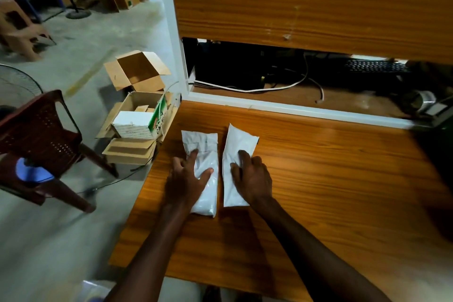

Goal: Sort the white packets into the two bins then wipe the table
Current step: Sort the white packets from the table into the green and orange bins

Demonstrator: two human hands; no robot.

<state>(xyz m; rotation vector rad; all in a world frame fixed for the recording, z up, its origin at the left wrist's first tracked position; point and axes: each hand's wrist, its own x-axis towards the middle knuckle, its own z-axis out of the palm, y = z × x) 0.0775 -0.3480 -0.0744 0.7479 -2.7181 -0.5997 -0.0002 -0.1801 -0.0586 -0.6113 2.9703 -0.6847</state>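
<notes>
Two white packets lie side by side on the wooden table [331, 179], near its left end. My left hand [187, 179] rests flat on the left packet [204, 144], fingers spread over its lower half. On the right packet [239, 140] lies my right hand [252, 176], fingers curled onto its middle. Neither packet is lifted off the table. No bins are in view.
A wooden partition with a white frame [176, 32] rises behind the table, with a keyboard [375, 66] and cables in its gap. On the floor at the left stand open cardboard boxes [137, 71], a dark red plastic chair [41, 135] and a fan [14, 83].
</notes>
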